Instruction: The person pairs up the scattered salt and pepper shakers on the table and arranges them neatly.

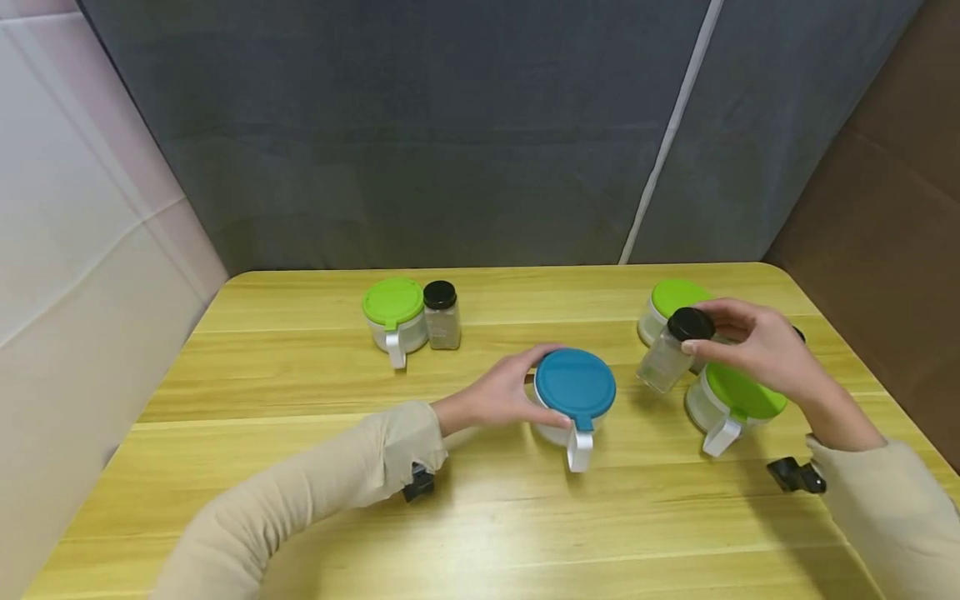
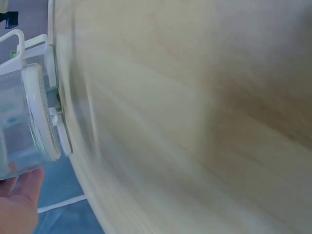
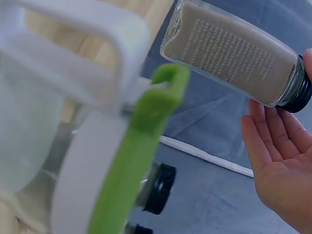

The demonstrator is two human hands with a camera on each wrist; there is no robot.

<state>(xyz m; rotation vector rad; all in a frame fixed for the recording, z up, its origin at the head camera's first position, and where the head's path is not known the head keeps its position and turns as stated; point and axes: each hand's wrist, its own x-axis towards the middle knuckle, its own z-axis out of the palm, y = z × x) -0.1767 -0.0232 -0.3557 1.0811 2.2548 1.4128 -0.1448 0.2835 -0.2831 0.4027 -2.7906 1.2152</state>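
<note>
– Blue-lidded jar (image 1: 576,383) near the middle of the wooden table (image 1: 480,533). Held how?

– Gripped round the side by the left hand (image 1: 501,392), thumb on the near side, fingers at the far side. White handle (image 1: 580,450) just beside the thumb tip, pointing toward the near edge.

– Fingers wide or narrow there?

– Spread to the breadth of the jar, and curved round it. Now, over on the right?

– Pinched at the black cap between thumb and fingers of the right hand (image 1: 763,346): a glass bottle (image 1: 663,362), tilted, base toward the lower left. Filled with something grey-brown, judging by the right wrist view, with lines of print on the side, too small to read.

– Touching the tabletop?

– Cannot tell for certain; leaning too far to stand flat. Set between two neighbours: a rear green-lidded jar (image 1: 677,293), partly hidden, and a near green-lidded jar (image 1: 738,392), just below the right wrist. Also another black cap (image 1: 799,333), mostly hidden behind the hand.

– And farther left?

– Standing well apart, toward the back: a third green-lidded jar (image 1: 393,302), with a second bottle (image 1: 444,327) close against the right side.
</note>
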